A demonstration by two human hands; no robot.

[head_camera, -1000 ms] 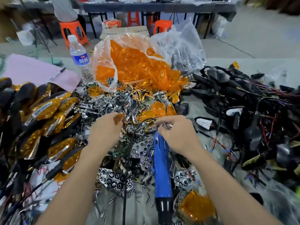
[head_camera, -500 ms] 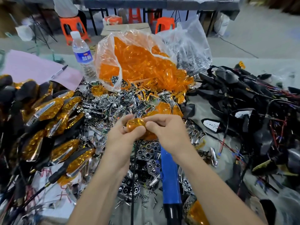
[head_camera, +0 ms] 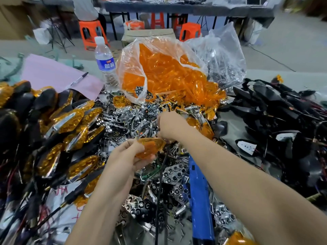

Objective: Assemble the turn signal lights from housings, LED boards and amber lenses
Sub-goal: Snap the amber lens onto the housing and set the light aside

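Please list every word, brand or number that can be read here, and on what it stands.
No text is readable.
Water bottle: white characters on blue label, too blurred.
White sheet: red handwriting, blurred and partly covered.
Marker pen: any print too small.

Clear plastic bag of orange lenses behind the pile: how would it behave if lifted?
Probably floppy: the clear plastic bag is creased film slumped over its load. Its mouth lies open with amber lenses spilling out, so lifting would likely shed more. Likely light for its bulk; lenses look thin.
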